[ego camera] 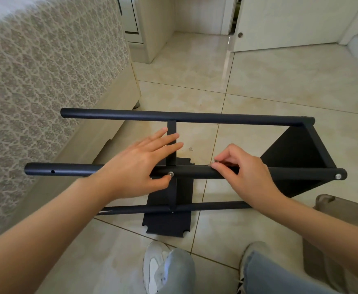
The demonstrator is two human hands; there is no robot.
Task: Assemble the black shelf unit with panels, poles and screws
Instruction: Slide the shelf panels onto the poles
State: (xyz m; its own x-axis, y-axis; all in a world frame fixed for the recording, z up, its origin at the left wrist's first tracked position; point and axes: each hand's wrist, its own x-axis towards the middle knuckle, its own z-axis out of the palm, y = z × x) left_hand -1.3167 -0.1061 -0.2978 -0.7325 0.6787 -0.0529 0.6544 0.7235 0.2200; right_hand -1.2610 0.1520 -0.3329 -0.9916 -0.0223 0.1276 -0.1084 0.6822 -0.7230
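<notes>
The black shelf unit lies on its side on the tiled floor. Three black poles run left to right: a far pole [195, 116], a middle pole [67, 169] and a near pole [212, 205]. One black panel [296, 153] is fixed at the right ends; a second panel [171, 145] stands edge-on in the middle. My left hand [137, 164] rests flat on the middle pole and that panel, fingers straight, thumb beside a silver screw [170, 174]. My right hand [243, 172] pinches another small silver screw [215, 161] at the top of the middle pole.
A loose black panel [167, 223] with notched corners lies on the floor under the poles. A bed with patterned cover [46, 71] runs along the left. A brown stool [339, 209] stands at the right. My shoes [154, 266] are near the bottom edge. White cabinets and a door stand behind.
</notes>
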